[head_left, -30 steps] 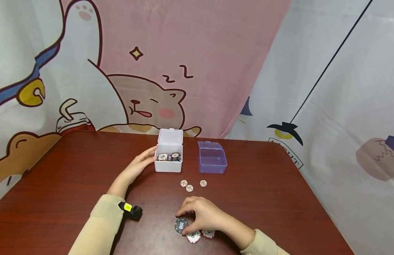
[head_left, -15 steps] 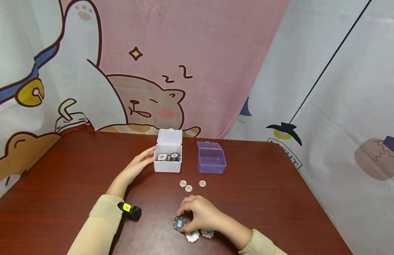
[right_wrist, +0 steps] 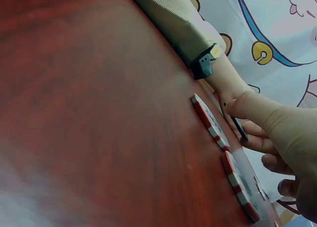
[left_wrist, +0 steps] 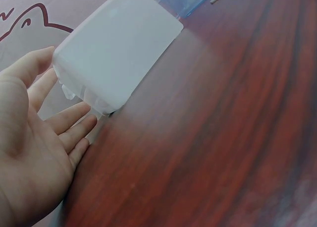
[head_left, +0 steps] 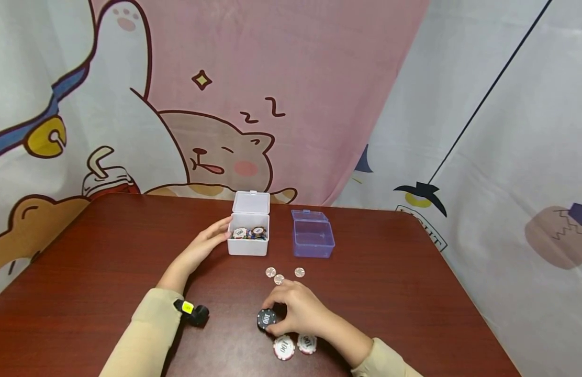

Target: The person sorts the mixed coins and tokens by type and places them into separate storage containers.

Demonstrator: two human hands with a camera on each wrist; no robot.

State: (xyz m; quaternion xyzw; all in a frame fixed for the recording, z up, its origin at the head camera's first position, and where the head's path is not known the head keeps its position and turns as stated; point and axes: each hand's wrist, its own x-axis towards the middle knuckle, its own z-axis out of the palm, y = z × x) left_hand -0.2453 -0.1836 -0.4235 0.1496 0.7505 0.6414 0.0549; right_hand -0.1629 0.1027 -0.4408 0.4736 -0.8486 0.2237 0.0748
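Observation:
A black poker chip (head_left: 266, 319) marked 100 is pinched between the thumb and fingers of my right hand (head_left: 300, 311). In the right wrist view the chip (right_wrist: 240, 129) shows edge-on. Nearer my body lie two white poker chips, one (head_left: 283, 347) to the left and another (head_left: 307, 344) to the right; both have red on their edges. My left hand (head_left: 203, 246) rests its fairly straight fingers against the left side of an open white plastic box (head_left: 247, 247), which contains several patterned poker chips (head_left: 258, 231). The left wrist view shows this hand (left_wrist: 44, 133) at the box's end.
To the right of the white box stands an open translucent purple box (head_left: 313, 251). Three small copper coins lie in front of the boxes, one (head_left: 299, 272) apart from the other two (head_left: 270, 272). A patterned cloth (head_left: 319, 104) hangs behind the brown table (head_left: 413, 293).
My right hand has lifted the black chip and carried it slightly forward, uncovering more of the two white chips. My left hand stays at the white box.

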